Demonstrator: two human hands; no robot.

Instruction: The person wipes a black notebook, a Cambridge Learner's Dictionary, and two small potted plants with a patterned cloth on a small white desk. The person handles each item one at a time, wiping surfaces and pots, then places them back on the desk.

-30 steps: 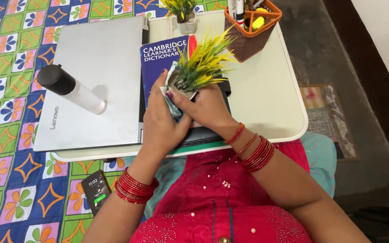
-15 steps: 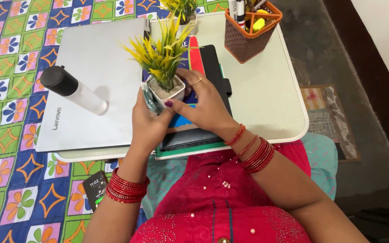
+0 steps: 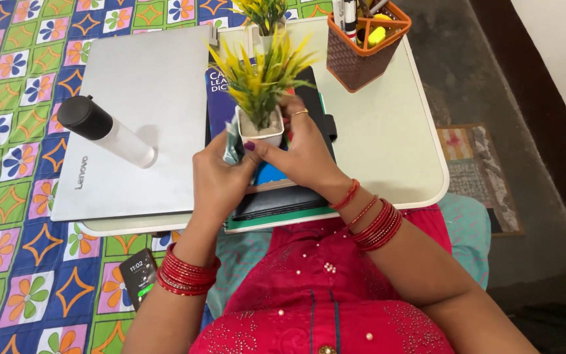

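White lap table [image 3: 388, 151] supports a book stack beneath both hands. Left hand [image 3: 221, 177] presses a cloth [image 3: 232, 145] to the small potted plant [image 3: 261, 98]; right hand [image 3: 306, 154] clamps the pot upright between them. Loose grip risks tipping it onto the laptop [image 3: 139, 111] just left.

Single head-worn view, looking steeply down from above the seated person, facing forward over the lap. Close range: the table [image 3: 388, 151] fills the upper frame, bedspread [image 3: 14, 262] at left, floor [image 3: 532, 216] at right. No second view.
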